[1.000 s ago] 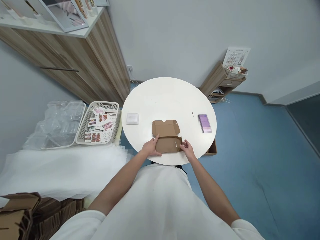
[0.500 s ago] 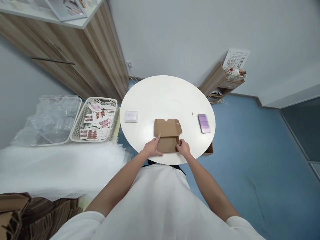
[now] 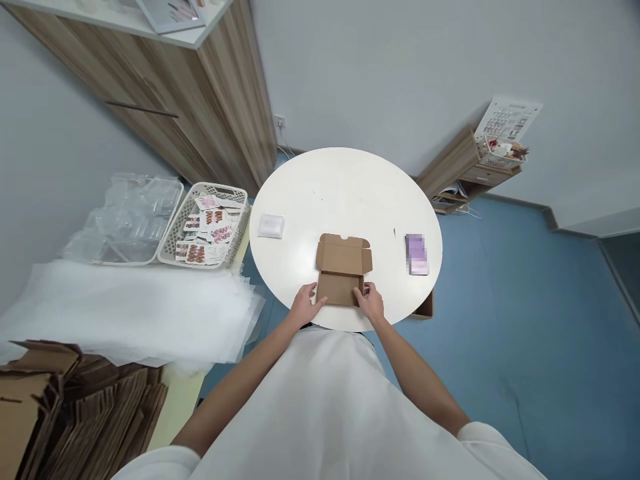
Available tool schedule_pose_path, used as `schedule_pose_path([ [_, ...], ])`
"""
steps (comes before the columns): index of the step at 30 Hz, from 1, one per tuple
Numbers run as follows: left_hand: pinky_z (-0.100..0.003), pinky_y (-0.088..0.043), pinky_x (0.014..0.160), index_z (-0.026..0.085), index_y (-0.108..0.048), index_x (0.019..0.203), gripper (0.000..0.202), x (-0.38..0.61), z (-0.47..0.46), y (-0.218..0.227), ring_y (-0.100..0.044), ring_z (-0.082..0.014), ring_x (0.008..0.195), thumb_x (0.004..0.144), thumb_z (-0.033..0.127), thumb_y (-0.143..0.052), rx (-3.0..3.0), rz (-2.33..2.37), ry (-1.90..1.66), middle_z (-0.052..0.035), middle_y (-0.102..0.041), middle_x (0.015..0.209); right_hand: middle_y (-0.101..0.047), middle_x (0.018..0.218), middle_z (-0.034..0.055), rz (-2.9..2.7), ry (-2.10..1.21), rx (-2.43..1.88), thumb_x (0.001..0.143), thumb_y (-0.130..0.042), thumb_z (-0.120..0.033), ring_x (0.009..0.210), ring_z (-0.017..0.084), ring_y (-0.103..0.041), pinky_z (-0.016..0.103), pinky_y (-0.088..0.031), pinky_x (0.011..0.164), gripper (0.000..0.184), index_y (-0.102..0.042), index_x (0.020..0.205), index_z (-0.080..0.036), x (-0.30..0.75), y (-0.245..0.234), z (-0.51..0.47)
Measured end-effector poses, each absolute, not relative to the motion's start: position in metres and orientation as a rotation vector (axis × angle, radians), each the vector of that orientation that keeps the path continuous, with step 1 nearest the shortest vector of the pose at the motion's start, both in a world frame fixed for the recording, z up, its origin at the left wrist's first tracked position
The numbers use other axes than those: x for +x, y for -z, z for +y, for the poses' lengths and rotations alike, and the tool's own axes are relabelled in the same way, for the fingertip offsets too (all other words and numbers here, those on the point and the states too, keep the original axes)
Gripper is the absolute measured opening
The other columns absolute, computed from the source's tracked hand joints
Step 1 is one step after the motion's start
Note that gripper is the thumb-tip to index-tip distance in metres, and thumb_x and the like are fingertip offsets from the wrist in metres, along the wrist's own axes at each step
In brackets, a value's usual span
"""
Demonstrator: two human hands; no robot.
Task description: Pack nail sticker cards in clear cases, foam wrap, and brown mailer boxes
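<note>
A brown cardboard box (image 3: pixel 341 288) stands on the white round table (image 3: pixel 340 187), its flapped lid folded back away from me. My left hand (image 3: pixel 305 306) is at its left side, fingers along the outside and thumb on the front left corner. On the other side my right hand (image 3: pixel 371 303) pinches the right wall, thumb inside and fingers outside. The box's inside shows bare cardboard. A small pack of clear sleeves (image 3: pixel 271 226) lies on the table to the left. To the right is a stack of purple cards (image 3: pixel 417 255), blurred by pixelation.
Left of the table, a white basket (image 3: pixel 173 257) holds printed nail sets, beside a tray of clear plastic pieces (image 3: pixel 133 220). White foam sheets (image 3: pixel 130 307) and flat cardboard boxes (image 3: pixel 95 420) are nearer me. A wooden cabinet (image 3: pixel 220 100) stands behind.
My right hand has shifted so its fingers wrap outside the right wall with the thumb inside. My left thumb rests closer to the front corner. The camera view has turned slightly left.
</note>
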State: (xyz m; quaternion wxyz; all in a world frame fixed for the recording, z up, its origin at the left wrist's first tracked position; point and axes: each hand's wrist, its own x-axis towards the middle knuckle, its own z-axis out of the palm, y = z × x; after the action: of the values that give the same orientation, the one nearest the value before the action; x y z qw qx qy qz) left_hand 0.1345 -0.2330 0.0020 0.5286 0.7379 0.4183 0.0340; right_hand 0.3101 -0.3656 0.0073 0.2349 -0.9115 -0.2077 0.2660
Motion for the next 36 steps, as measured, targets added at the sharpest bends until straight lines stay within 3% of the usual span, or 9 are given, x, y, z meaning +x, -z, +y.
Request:
schedule_pose_path([
  [4, -0.026, -0.049, 0.073, 0.018, -0.041, 0.119, 0.051, 0.141, -0.242, 0.000, -0.053, -0.0179, 0.100, 0.074, 0.039, -0.054, 1.674, 1.053, -0.104, -0.0103, -0.049, 0.119, -0.060, 0.088, 0.0045, -0.574, -0.774, -2.339, 0.076, -0.036, -0.052, 0.080, 0.019, -0.057, 0.030, -0.043, 0.065, 0.048, -0.047, 0.110, -0.020, 0.309, -0.006, -0.376],
  [14, -0.027, -0.048, 0.080, 0.019, -0.038, 0.124, 0.055, 0.192, -0.251, 0.000, -0.049, -0.0185, 0.106, 0.075, 0.037, -0.054, 1.645, 1.092, -0.171, -0.0110, -0.045, 0.123, -0.054, 0.110, 0.0114, -0.635, -0.821, -2.112, 0.082, -0.030, -0.048, 0.094, 0.021, -0.052, 0.033, -0.044, 0.076, 0.054, -0.042, 0.122, -0.014, 0.351, 0.005, -0.394],
  [20, -0.031, -0.045, 0.085, 0.019, -0.037, 0.126, 0.061, 0.212, -0.253, 0.005, -0.044, -0.0205, 0.111, 0.072, 0.037, -0.058, 1.473, 1.042, -0.269, -0.0110, -0.042, 0.126, -0.050, 0.111, 0.0102, -0.618, -0.790, -2.050, 0.080, -0.036, -0.048, 0.101, 0.020, -0.047, 0.034, -0.040, 0.084, 0.054, -0.040, 0.123, -0.017, 0.372, 0.008, -0.393],
  [24, -0.035, -0.044, 0.084, 0.020, -0.041, 0.124, 0.061, 0.213, -0.253, 0.007, -0.044, -0.0223, 0.110, 0.069, 0.038, -0.061, 1.421, 1.029, -0.315, -0.0115, -0.044, 0.125, -0.050, 0.107, 0.0099, -0.612, -0.783, -2.018, 0.079, -0.038, -0.048, 0.095, 0.019, -0.049, 0.033, -0.042, 0.079, 0.053, -0.041, 0.122, -0.017, 0.375, 0.009, -0.390],
  [30, -0.035, -0.043, 0.083, 0.021, -0.041, 0.123, 0.060, 0.201, -0.251, 0.005, -0.044, -0.0225, 0.110, 0.069, 0.038, -0.061, 1.506, 1.069, -0.227, -0.0118, -0.044, 0.124, -0.049, 0.100, 0.0086, -0.585, -0.659, -2.132, 0.079, -0.040, -0.047, 0.061, 0.012, -0.045, 0.031, -0.043, 0.063, 0.053, -0.038, 0.123, -0.017, 0.366, 0.007, -0.395],
  [36, -0.035, -0.043, 0.083, 0.020, -0.043, 0.119, 0.051, 0.176, -0.214, -0.004, -0.043, -0.0225, 0.112, 0.073, 0.041, -0.055, 1.721, 1.100, -0.276, -0.0113, -0.043, 0.122, -0.050, 0.096, 0.0088, -0.792, -0.313, -2.148, 0.077, -0.045, -0.041, 0.067, 0.015, -0.046, 0.029, -0.042, 0.059, 0.046, -0.042, 0.116, -0.017, 0.343, -0.024, -0.373],
])
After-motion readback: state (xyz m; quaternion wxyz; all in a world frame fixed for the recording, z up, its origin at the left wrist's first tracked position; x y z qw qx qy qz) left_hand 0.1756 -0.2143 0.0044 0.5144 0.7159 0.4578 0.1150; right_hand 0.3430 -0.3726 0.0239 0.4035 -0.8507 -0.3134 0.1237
